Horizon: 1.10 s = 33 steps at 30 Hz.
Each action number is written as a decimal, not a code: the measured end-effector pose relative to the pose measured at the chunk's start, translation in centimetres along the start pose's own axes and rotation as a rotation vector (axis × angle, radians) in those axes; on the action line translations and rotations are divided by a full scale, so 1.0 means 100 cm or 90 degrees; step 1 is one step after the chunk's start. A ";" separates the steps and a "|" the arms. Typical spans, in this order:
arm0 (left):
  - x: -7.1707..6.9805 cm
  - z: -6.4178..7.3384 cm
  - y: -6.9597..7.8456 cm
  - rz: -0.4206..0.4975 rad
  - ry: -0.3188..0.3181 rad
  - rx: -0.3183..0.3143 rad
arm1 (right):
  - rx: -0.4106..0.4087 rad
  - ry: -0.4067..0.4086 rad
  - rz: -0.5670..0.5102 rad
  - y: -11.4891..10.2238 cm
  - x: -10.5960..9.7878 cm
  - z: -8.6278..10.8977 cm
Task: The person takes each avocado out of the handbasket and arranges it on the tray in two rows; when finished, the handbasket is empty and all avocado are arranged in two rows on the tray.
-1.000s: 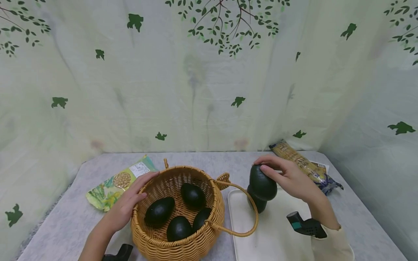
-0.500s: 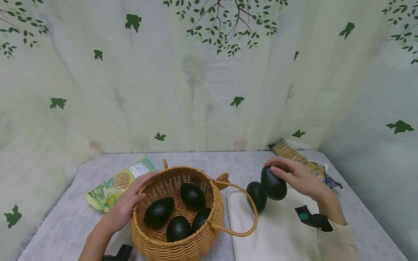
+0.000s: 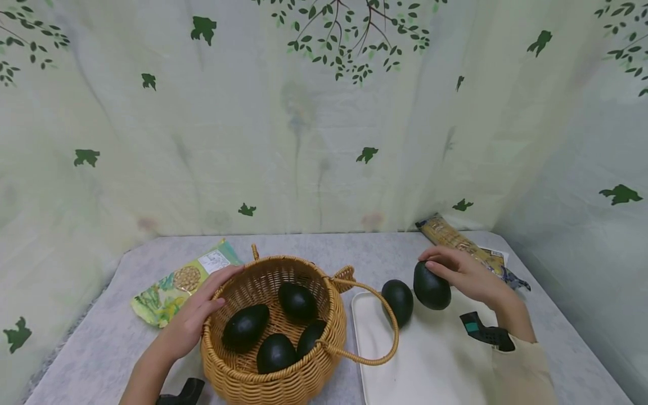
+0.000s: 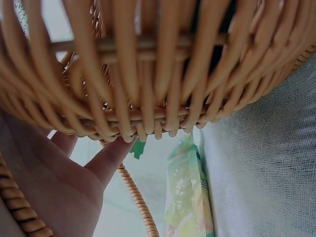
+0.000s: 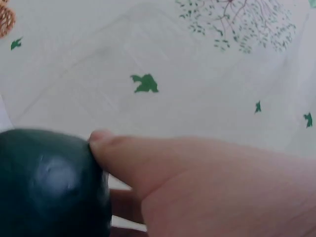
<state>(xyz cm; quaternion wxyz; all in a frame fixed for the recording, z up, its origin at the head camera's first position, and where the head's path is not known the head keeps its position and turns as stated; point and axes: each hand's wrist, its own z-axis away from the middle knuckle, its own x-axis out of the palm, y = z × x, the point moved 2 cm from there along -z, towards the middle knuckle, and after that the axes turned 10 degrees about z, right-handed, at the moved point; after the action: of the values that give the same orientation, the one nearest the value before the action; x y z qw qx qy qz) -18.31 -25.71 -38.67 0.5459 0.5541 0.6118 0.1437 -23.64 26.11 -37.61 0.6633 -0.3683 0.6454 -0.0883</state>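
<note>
My left hand (image 3: 194, 315) rests against the left rim of a round wicker basket (image 3: 273, 388), fingers extended along it and thumb at the edge. Inside lie several dark green avocados, one of them the left avocado (image 3: 246, 327). My right hand (image 3: 463, 275) pinches another avocado (image 3: 432, 286) by its top between thumb and fingers, over the far part of a white tray (image 3: 420, 374). Just left of it, at the tray's far left corner, stands a second avocado (image 3: 397, 302), partly behind the basket's handle. In the right wrist view the held avocado (image 5: 49, 187) touches my thumb tip.
The basket's loop handle (image 3: 395, 337) reaches out over the tray's left edge. A green and yellow food bag (image 3: 177, 281) lies behind my left hand. A long pack of noodles (image 3: 450, 233) sits at the back right, near the printed curtain (image 3: 304, 112).
My right hand has moved right with the held avocado, away from the one on the tray, which it overlapped before. The left hand and basket have stayed in place.
</note>
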 end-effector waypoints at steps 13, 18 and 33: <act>-0.001 0.000 0.000 -0.001 0.001 -0.002 | 0.028 -0.029 0.055 0.021 0.011 -0.004; -0.001 -0.001 0.001 -0.005 0.002 -0.003 | 0.058 -0.055 0.022 0.029 0.016 -0.007; -0.001 -0.001 0.000 -0.010 0.000 -0.011 | 0.167 -0.207 -0.072 0.020 0.017 0.004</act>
<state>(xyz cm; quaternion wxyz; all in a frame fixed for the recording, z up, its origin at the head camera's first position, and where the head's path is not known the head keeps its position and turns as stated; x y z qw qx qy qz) -18.37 -25.75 -38.58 0.5517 0.5447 0.6149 0.1445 -23.69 26.69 -40.14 0.7950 -0.3239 0.4910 -0.1484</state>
